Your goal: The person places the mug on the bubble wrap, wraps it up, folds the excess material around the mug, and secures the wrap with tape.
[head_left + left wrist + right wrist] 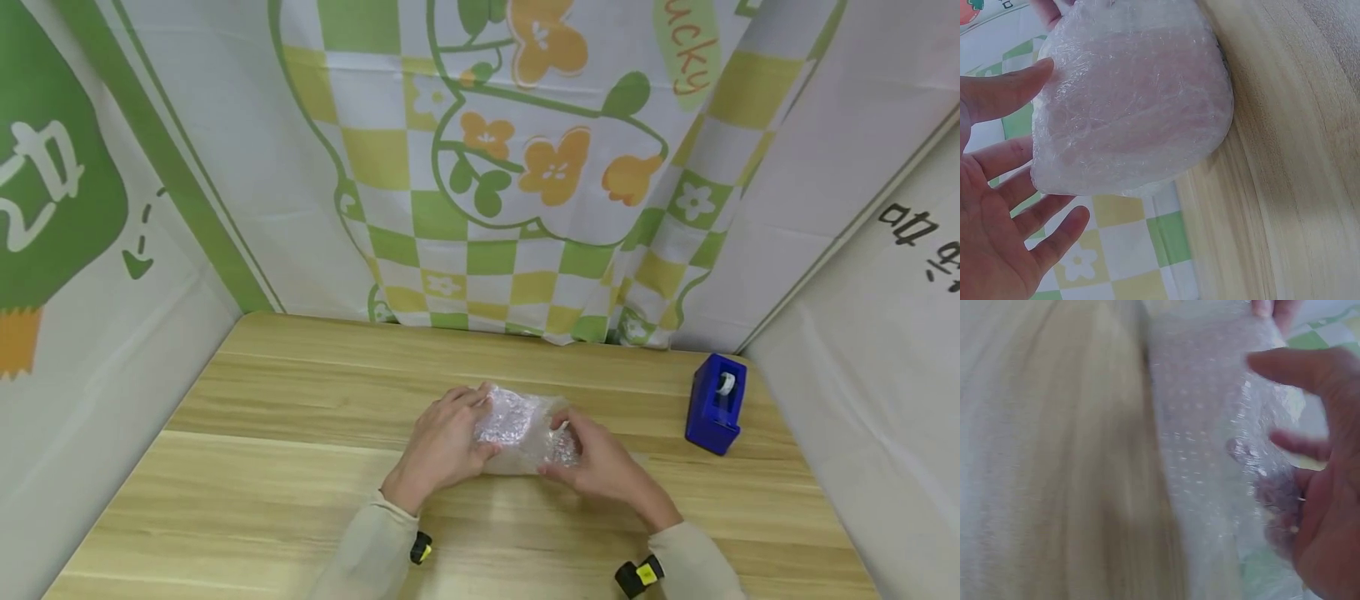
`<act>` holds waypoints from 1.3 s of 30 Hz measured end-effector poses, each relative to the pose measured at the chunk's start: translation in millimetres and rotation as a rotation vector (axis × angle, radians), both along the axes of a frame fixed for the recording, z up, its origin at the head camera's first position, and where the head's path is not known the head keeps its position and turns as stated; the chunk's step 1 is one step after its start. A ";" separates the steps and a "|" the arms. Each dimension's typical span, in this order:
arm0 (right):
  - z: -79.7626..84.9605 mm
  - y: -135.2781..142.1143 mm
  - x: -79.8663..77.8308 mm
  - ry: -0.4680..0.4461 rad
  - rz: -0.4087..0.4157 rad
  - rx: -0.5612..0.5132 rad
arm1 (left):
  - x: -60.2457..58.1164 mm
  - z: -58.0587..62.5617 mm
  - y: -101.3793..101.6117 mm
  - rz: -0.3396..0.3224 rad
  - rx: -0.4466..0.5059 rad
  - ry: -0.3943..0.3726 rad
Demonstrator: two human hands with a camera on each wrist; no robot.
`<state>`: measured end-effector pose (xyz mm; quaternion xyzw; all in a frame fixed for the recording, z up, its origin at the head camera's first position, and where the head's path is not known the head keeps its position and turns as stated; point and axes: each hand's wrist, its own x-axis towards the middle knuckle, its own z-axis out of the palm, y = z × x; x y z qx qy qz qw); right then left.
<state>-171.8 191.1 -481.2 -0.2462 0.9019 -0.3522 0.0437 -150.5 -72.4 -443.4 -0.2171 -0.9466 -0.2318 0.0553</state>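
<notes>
A bubble-wrapped package (513, 417) sits on the wooden table between both hands. Its clear wrap shines, and a pale pinkish block shows through it in the left wrist view (1129, 106); what is inside cannot be made out. The left hand (447, 437) holds the package's left end, thumb at the near side and fingers toward the far side. At the right end, the right hand (600, 462) grips the wrap between thumb and fingers. The right wrist view is blurred, but some fingers show through a loose translucent flap of bubble wrap (1200, 444).
A blue tape dispenser (716, 408) with a small roll stands at the table's right side. Behind the table (247, 500) hangs a green-and-yellow checked curtain (517, 275). White cloth walls border the left and right sides. Black-and-yellow devices (637, 575) are worn at the wrists.
</notes>
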 end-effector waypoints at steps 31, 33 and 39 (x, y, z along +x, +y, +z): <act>-5.6 -2.9 -38.0 -0.611 0.004 -0.056 | 2.0 3.0 4.5 0.006 -0.032 0.016; -2.4 -7.5 -36.0 -0.567 -0.070 -0.011 | 2.1 3.5 4.9 0.003 -0.035 0.016; 9.0 -21.2 -28.5 -0.349 -0.292 0.210 | 2.5 4.1 5.2 0.011 -0.037 0.014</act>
